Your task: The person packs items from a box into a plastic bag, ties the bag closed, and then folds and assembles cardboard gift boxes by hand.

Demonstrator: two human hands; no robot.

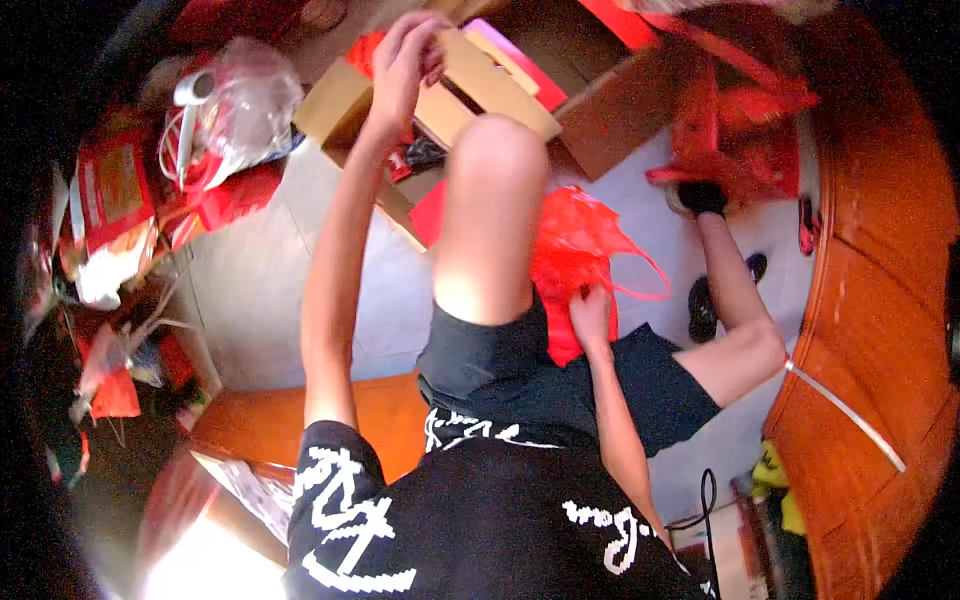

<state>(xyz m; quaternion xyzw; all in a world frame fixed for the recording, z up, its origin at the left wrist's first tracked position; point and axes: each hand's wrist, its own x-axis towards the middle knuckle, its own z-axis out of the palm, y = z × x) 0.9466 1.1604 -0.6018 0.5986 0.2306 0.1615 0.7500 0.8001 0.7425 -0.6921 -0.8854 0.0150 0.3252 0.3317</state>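
My left hand [405, 65] is at the upper middle, at the left edge of a tan cardboard box [505, 90]. Its fingers are curled; what lies within them, if anything, is hidden. My right hand [592, 308] is low beside my raised knee, with its fingers closed on a red plastic bag [575, 245]. One handle loop of the bag sticks out to the right. Below the cardboard box, dark and red small items show partly, too blurred to name.
An open brown carton [625, 105] stands behind. A red plastic stool [745, 140] is by my foot. Black slippers [703, 308] lie on the pale floor. At left are a white hair dryer [190, 100], a clear plastic bag [255, 100] and red packages. An orange wooden panel [880, 300] borders the right.
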